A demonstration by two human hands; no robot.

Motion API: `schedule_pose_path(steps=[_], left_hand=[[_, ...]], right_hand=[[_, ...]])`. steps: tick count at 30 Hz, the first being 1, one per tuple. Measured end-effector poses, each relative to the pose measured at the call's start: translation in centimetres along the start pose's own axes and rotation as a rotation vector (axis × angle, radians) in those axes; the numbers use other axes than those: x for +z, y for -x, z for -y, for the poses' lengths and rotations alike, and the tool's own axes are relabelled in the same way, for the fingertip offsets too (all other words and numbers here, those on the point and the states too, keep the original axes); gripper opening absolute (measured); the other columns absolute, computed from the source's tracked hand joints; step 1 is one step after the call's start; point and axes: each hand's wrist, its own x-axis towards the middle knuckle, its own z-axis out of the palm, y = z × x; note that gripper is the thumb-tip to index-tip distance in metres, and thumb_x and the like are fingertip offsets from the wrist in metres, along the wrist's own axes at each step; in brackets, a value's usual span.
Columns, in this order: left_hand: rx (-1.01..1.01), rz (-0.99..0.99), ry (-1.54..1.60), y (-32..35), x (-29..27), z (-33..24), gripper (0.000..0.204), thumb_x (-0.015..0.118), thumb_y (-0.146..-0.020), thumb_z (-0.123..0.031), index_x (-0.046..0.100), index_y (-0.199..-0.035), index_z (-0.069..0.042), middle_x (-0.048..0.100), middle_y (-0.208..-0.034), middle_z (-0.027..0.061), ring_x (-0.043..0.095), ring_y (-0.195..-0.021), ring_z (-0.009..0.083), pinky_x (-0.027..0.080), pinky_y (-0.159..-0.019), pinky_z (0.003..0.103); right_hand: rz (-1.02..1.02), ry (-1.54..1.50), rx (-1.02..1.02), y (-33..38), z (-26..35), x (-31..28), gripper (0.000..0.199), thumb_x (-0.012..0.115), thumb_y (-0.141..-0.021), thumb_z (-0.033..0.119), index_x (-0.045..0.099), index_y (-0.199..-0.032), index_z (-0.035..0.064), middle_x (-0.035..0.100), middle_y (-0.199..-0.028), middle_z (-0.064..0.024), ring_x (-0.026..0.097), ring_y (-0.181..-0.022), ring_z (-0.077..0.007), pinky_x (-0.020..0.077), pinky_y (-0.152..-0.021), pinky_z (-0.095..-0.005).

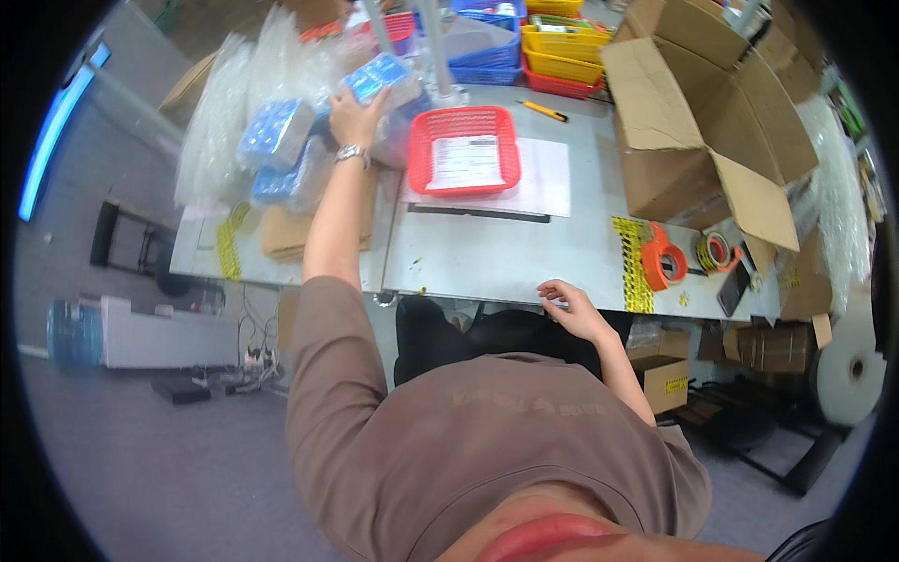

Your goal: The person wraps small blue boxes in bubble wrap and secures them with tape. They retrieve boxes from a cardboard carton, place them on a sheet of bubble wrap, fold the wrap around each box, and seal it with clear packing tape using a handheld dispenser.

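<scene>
My left arm stretches to the far left of the table. The fingers and thumb of my left hand (354, 120) are closed on the near end of a clear-wrapped blue and white pack (379, 79). Similar wrapped packs (275, 134) lie to the left of that wrist, among clear bubble wrap (220, 140). My right hand (573, 311) rests at the table's front edge, fingers loosely extended and holding nothing. Between the hands and farther back, a red plastic basket (511, 155) contains a printed paper sheet (465, 161).
A large open cardboard box (665, 178) occupies the right side. Near it are an orange tape dispenser (653, 255), a tape roll (713, 251) and a phone (733, 288). A yellow cutter (544, 111) lies behind the basket. Yellow bins (562, 43) and blue bins (484, 75) stand at the back.
</scene>
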Motion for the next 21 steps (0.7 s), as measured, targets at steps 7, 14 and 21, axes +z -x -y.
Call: schedule_pose_path(steps=[7, 14, 21], left_hand=[[-0.057, -0.083, 0.094, -0.9, -1.9, 0.9, 0.076, 0.073, -0.069, -0.065, 0.059, -0.102, 0.001, 0.058, -0.097, 0.0212, 0.061, -0.088, 0.0384, 0.050, -0.076, 0.045], [0.036, -0.146, 0.462, 7.0, -8.5, -1.6, 0.056, 0.087, -0.066, -0.043, 0.061, -0.095, -0.003, 0.056, -0.085, 0.0084, 0.054, -0.080, 0.0237, 0.044, -0.067, 0.037], [-0.250, -1.047, 0.464, 17.9, -18.8, 9.3, 0.058, 0.079, -0.077, -0.041, 0.054, -0.106, 0.003, 0.050, -0.108, 0.0128, 0.052, -0.096, 0.0237, 0.046, -0.082, 0.039]], right_hand=[[0.045, -0.043, -0.039, -1.5, 0.5, 0.8, 0.026, 0.062, -0.089, 0.014, 0.058, -0.114, 0.0050, 0.065, -0.107, -0.0105, 0.063, -0.099, -0.0231, 0.0496, -0.086, -0.0360], [0.003, -0.020, 0.034, -0.7, -0.5, 0.1, 0.026, 0.062, -0.090, 0.013, 0.058, -0.114, 0.0052, 0.066, -0.107, -0.0090, 0.063, -0.102, -0.0215, 0.0489, -0.087, -0.0348], [-0.005, -0.041, -0.008, -1.4, -0.9, 0.5, 0.024, 0.061, -0.091, 0.012, 0.059, -0.113, 0.0028, 0.068, -0.104, -0.0086, 0.064, -0.100, -0.0200, 0.0480, -0.088, -0.0342]])
